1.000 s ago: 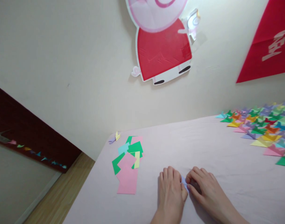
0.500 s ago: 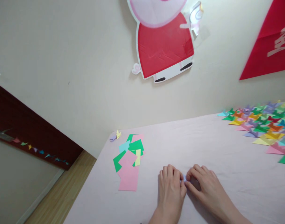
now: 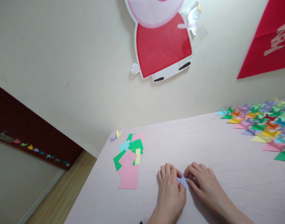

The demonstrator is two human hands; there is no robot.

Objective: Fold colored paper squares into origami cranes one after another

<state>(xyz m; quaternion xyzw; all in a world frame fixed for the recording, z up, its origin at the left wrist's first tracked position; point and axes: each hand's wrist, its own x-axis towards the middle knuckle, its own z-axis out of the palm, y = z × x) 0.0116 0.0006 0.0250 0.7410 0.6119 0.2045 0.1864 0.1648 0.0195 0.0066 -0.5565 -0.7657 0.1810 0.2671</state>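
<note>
A small piece of lavender paper [image 3: 183, 180] lies on the pale pink tabletop between my two hands, partly covered by the fingers. My left hand [image 3: 170, 186] rests at its left side, fingers curled, with the thumb and index finger on the paper's edge. From the right, my right hand [image 3: 203, 182] has its curled fingertips and thumb on the opposite edge. How the paper is folded underneath the fingers is hidden.
Left of my hands lie loose pink, green, blue and yellow paper pieces [image 3: 128, 179]. Behind them sit small purple and yellow folded papers [image 3: 115, 135]. Rows of colourful paper cranes [image 3: 268, 133] fill the right side. A cartoon cutout [image 3: 163, 49] hangs on the wall.
My hands have parted slightly, and more of the lavender paper shows between them. The view has shifted a little.
</note>
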